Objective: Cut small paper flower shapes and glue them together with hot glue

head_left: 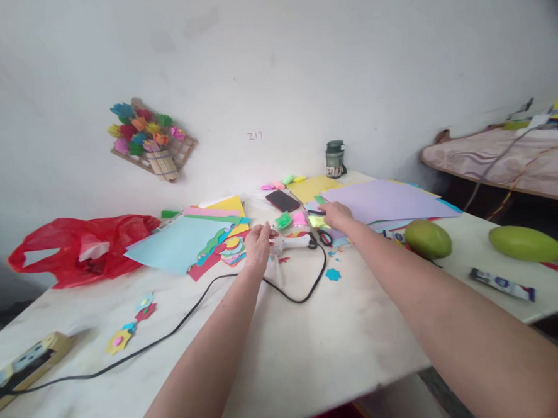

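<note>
My left hand [259, 243] has its fingers closed around the body of a white hot glue gun [294, 241]. A clear glue stick [278, 272] juts from it toward me, and a black cord leaves its handle end. Farther right, my right hand [337, 216] reaches to the edge of the purple paper, fingers pinched at a slim dark pen-like object [315, 212]; its kind is unclear. Black-handled scissors [325, 237] lie just below that hand. Between the hands are green [283, 221], pink [299, 218] and yellow [317, 221] packets. A blue paper flower [333, 274] lies nearer me.
Left are light blue paper [179, 243], a red plastic bag [87, 249], flower cutouts [119, 340] and a power strip [31, 369]. A phone [282, 201] and green bottle [335, 159] stand behind. Right are purple paper [387, 200], two green fruits [427, 239] and a tube [501, 284].
</note>
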`<state>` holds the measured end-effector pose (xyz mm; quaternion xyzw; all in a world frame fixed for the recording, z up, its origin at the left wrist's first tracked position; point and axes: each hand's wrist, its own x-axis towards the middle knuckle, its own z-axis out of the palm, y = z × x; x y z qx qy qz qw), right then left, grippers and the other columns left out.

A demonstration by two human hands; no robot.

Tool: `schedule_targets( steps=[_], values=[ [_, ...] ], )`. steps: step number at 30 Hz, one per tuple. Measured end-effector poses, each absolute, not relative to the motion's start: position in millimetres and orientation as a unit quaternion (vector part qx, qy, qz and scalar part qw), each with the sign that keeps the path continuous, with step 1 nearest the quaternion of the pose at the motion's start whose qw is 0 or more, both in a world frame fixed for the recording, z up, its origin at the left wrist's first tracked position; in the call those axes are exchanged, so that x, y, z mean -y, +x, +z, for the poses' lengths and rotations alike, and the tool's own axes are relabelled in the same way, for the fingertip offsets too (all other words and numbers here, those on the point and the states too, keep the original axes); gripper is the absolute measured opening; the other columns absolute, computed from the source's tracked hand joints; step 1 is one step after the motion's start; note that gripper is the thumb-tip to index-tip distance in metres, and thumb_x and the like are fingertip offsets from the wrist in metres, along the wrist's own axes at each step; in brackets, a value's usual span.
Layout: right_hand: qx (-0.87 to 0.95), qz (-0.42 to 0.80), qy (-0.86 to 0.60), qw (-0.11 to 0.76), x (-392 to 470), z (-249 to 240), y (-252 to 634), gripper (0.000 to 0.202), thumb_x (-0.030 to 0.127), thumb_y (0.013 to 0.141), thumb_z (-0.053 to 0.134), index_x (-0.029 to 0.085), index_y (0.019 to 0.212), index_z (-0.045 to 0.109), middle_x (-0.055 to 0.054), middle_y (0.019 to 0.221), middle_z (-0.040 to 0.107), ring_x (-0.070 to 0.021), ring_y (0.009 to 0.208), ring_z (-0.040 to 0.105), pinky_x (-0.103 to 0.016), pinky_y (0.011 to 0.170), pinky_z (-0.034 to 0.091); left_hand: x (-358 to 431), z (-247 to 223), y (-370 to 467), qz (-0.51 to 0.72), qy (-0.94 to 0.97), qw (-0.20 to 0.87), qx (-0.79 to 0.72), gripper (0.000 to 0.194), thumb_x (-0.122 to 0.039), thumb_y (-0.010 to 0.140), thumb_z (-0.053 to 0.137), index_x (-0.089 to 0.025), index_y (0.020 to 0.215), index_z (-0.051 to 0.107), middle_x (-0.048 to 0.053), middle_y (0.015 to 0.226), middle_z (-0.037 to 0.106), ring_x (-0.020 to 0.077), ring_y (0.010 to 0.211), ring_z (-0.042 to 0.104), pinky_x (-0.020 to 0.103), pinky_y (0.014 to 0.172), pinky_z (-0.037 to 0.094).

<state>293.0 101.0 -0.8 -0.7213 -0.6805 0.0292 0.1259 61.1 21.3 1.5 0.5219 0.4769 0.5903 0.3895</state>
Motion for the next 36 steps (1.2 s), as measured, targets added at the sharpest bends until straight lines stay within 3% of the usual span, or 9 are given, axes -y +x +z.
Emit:
schedule_targets(
  steps=[8, 14, 17, 22, 25, 28, 31, 36],
  values=[
    [0.684, -0.016, -0.719, 0.124, -94.7, 6.0, 284.2, 0.044, 0.016, 0.079, 0.049, 0.023, 0.120, 0.062, -0.010, 0.117, 0.065, -0.0240, 0.109, 0.057, -0.033, 0.089, 0.041, -35.5, 7.4, 62.6, 0.624, 0.519, 0.329, -0.483, 0.040, -0.047, 0.081, 0.047, -0.015, 0.062, 0.060, 0.006, 0.071, 0.062, 0.0168, 0.074, 0.055, 0.031, 0.080, 0.042],
    [0.678, -0.071, -0.709, 0.182, -86.2, 14.7, 272.9, 0.037, 0.018, 0.081, 0.045, 0.022, 0.111, 0.067, -0.010, 0.113, 0.066, -0.0240, 0.106, 0.058, -0.033, 0.088, 0.040, -33.5, 7.1, 59.9, 0.623, 0.534, 0.279, -0.500, 0.033, -0.042, 0.083, 0.043, -0.017, 0.078, 0.064, 0.005, 0.083, 0.061, 0.0185, 0.086, 0.055, 0.030, 0.082, 0.040],
    [0.674, -0.051, -0.718, 0.169, -78.3, 22.1, 264.7, 0.032, 0.023, 0.083, 0.045, 0.024, 0.104, 0.070, -0.010, 0.104, 0.069, -0.0235, 0.097, 0.062, -0.031, 0.079, 0.044, -35.6, 3.6, 57.0, 0.627, 0.521, 0.286, -0.503, 0.031, -0.040, 0.079, 0.047, -0.016, 0.082, 0.065, 0.005, 0.081, 0.061, 0.0191, 0.087, 0.056, 0.030, 0.083, 0.041],
    [0.725, -0.041, -0.672, 0.149, -63.7, 32.4, 247.0, 0.029, 0.029, 0.082, 0.046, 0.020, 0.093, 0.071, -0.012, 0.100, 0.069, -0.0258, 0.096, 0.062, -0.031, 0.073, 0.044, -44.5, -3.5, 46.7, 0.659, 0.489, 0.300, -0.486, 0.028, -0.042, 0.073, 0.052, -0.016, 0.069, 0.064, 0.004, 0.074, 0.063, 0.0180, 0.078, 0.057, 0.031, 0.081, 0.042],
    [0.788, 0.010, -0.605, 0.119, -53.4, 39.2, 236.8, 0.026, 0.037, 0.078, 0.053, 0.023, 0.091, 0.069, -0.005, 0.096, 0.071, -0.0230, 0.091, 0.063, -0.028, 0.072, 0.044, -45.7, -4.8, 43.8, 0.672, 0.462, 0.320, -0.482, 0.029, -0.040, 0.072, 0.053, -0.017, 0.055, 0.057, 0.005, 0.068, 0.065, 0.0171, 0.072, 0.058, 0.031, 0.077, 0.044],
    [0.834, 0.045, -0.547, 0.060, -41.6, 47.5, 228.7, 0.030, 0.030, 0.071, 0.057, 0.024, 0.099, 0.068, -0.004, 0.095, 0.071, -0.0221, 0.087, 0.063, -0.027, 0.070, 0.043, -44.1, -2.9, 44.5, 0.685, 0.425, 0.355, -0.473, 0.029, -0.037, 0.072, 0.051, -0.018, 0.050, 0.049, 0.005, 0.061, 0.063, 0.0161, 0.064, 0.058, 0.031, 0.072, 0.047],
    [0.845, 0.050, -0.533, -0.002, -32.6, 51.5, 222.0, 0.045, 0.021, 0.066, 0.059, 0.020, 0.111, 0.063, -0.009, 0.103, 0.068, -0.0252, 0.093, 0.062, -0.029, 0.073, 0.044, -41.8, 2.1, 44.5, 0.696, 0.393, 0.367, -0.476, 0.029, -0.039, 0.073, 0.052, -0.017, 0.053, 0.053, 0.004, 0.056, 0.060, 0.0140, 0.058, 0.056, 0.029, 0.069, 0.048],
    [0.846, 0.035, -0.532, -0.008, -32.3, 37.7, 212.5, 0.069, 0.014, 0.065, 0.059, 0.016, 0.133, 0.046, -0.015, 0.113, 0.064, -0.0287, 0.103, 0.059, -0.034, 0.080, 0.043, -35.2, 10.5, 38.8, 0.700, 0.384, 0.389, -0.460, 0.034, -0.048, 0.075, 0.052, -0.016, 0.063, 0.048, 0.003, 0.059, 0.059, 0.0126, 0.055, 0.056, 0.028, 0.060, 0.048]
  ],
)
